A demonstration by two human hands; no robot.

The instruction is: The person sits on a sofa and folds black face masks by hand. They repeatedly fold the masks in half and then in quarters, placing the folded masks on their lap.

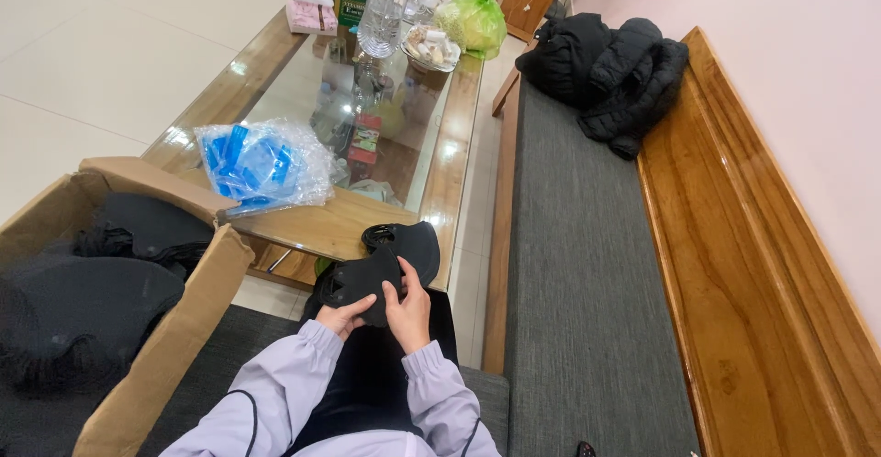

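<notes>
I look down at pale lilac sleeves and both hands working above my lap. My left hand (pixel 343 315) is closed on the lower edge of a black face mask (pixel 381 269), fingers curled under it. My right hand (pixel 409 308) clamps the same mask from the right, thumb pressed on top. The mask sits just in front of my knees, at the near edge of the wooden coffee table (pixel 447 159).

To my left an open brown cardboard box (pixel 174 342) rests on the grey bench cushion (pixel 587 264), filled with more black fabric pieces. On the table near the box lies a clear crinkled plastic bag (pixel 266 163) holding blue packets. Further along the glass top stand a clear plastic bottle (pixel 384 7), a pink-and-white tissue pack (pixel 310 12), a green-labelled box and a tied green bag (pixel 475 21). A black padded jacket (pixel 610 67) is heaped at the bench's far end.
</notes>
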